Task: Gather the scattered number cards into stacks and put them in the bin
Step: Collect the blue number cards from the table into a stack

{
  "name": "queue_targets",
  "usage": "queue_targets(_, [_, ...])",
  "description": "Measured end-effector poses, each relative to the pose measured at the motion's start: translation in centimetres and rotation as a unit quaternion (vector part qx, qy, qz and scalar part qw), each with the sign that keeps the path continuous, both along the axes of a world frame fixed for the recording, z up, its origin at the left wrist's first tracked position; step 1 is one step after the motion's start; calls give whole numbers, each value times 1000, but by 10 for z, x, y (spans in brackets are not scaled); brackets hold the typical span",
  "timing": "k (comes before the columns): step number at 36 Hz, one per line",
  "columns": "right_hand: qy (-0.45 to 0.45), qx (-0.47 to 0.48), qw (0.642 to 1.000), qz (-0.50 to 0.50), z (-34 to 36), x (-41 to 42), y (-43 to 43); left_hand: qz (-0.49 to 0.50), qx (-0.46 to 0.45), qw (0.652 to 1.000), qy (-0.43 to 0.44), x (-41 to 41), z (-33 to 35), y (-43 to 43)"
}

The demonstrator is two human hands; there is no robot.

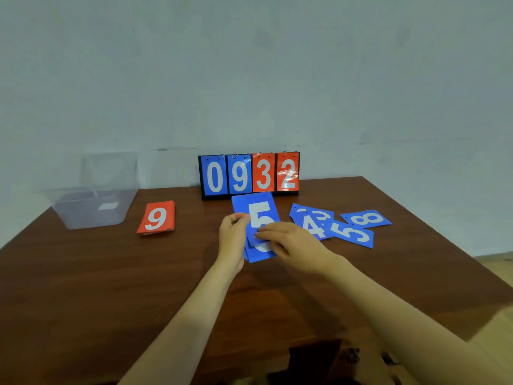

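Observation:
A blue card with a white 5 (256, 211) tops a small blue stack held over the table's middle. My left hand (232, 237) grips the stack's left edge. My right hand (288, 245) pinches the cards from the right, with fingers lying across the lower part of the stack. Several loose blue cards lie to the right: a 4 (312, 226), a 5 (351, 234) and an 8 (366, 218), partly overlapping. A red stack topped by a 9 (156, 218) lies to the left. The clear plastic bin (91, 207) stands at the far left.
A flip scoreboard (249, 175) reading 0 9 3 2 stands at the back of the brown wooden table (111, 273), against the wall. The table's right edge runs close to the loose blue cards. A dark object shows at the near edge.

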State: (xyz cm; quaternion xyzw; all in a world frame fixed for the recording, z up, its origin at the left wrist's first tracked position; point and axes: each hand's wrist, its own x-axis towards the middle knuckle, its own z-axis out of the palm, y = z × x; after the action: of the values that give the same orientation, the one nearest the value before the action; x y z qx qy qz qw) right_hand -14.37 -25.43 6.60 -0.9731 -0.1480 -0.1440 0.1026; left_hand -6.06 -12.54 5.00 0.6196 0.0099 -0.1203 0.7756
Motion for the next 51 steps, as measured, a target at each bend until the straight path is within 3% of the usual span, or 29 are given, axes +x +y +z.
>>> queue_targets(8, [31,11,999,8,5,-13,9,0,-2,1000,-5,-17,0,12])
queue_targets(16, [71,35,994,-70,-2,-17,-14,5,-7,1000,30,-20,-4,14])
queue_targets(20, [109,128,979,-119,-7,-19,-34,15,-8,998,57,-16,-12,11])
queue_targets(24, [149,241,954,-95,-19,-15,-44,13,-1,997,72,-13,-20,5])
queue_targets(31, [166,171,969,-64,-33,11,-42,-17,-2,997,76,-4,-29,-14])
queue_targets(40, [227,170,957,-57,-50,25,-61,-32,3,996,87,14,-42,-37])
queue_targets(51, [178,209,958,-80,-71,44,-79,-33,24,998,54,35,-53,-58])
